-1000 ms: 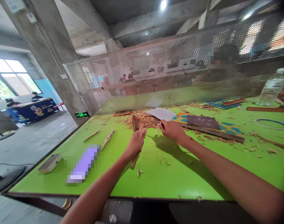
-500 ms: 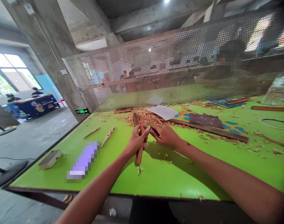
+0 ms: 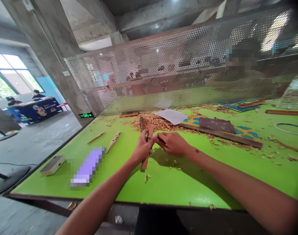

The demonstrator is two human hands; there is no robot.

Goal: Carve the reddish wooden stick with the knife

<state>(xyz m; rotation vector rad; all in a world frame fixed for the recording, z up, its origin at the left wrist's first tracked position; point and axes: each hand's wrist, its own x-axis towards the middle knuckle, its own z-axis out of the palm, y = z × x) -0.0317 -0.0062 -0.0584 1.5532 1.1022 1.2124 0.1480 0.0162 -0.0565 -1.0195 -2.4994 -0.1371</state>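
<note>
Over the green table my left hand (image 3: 142,147) is closed around a reddish-brown wooden stick (image 3: 146,162), which slants away from me. My right hand (image 3: 175,143) is wrapped around a knife (image 3: 149,137), its handle mostly covered by the fingers. The thin blade lies across the stick's upper part, close to my left thumb. A green-and-red painted strip (image 3: 141,122) shows just beyond and under the stick.
Wood shavings (image 3: 151,119) are heaped behind my hands, with white paper (image 3: 172,116) on them. A painted board (image 3: 248,136) carries brown sandpaper-like sheet (image 3: 216,125). Left lie two carved sticks (image 3: 113,142), a blurred purple phone-like object (image 3: 89,166) and a small box (image 3: 53,165). A perforated screen (image 3: 175,75) stands behind.
My right hand has turned a little, and the knife blade now lies flatter across the stick. My left hand keeps its hold. The view has shifted slightly.
</note>
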